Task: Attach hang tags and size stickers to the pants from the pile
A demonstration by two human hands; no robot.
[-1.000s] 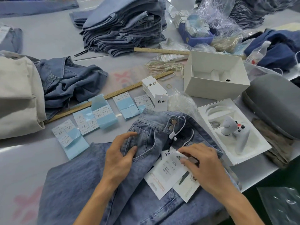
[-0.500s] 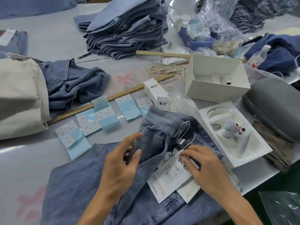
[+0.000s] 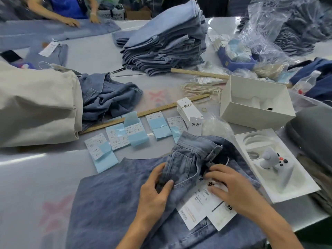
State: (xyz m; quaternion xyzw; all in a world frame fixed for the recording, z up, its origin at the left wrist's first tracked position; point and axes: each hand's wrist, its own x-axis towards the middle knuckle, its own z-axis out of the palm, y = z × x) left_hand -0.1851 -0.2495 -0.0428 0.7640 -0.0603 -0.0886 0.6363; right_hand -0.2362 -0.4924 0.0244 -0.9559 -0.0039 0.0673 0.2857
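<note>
tabletop white box (image 3: 251,112) holds molded insert (white).

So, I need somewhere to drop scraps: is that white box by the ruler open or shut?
Open. The white box has no lid on, and its moulded insert shows inside.

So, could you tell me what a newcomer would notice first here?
Probably the two hands at the bottom: the left hand grips the jeans near the waistband, and the right hand rests on white hang tags. Behind them lie blue sticker sheets and a tall stack of folded jeans.
</note>
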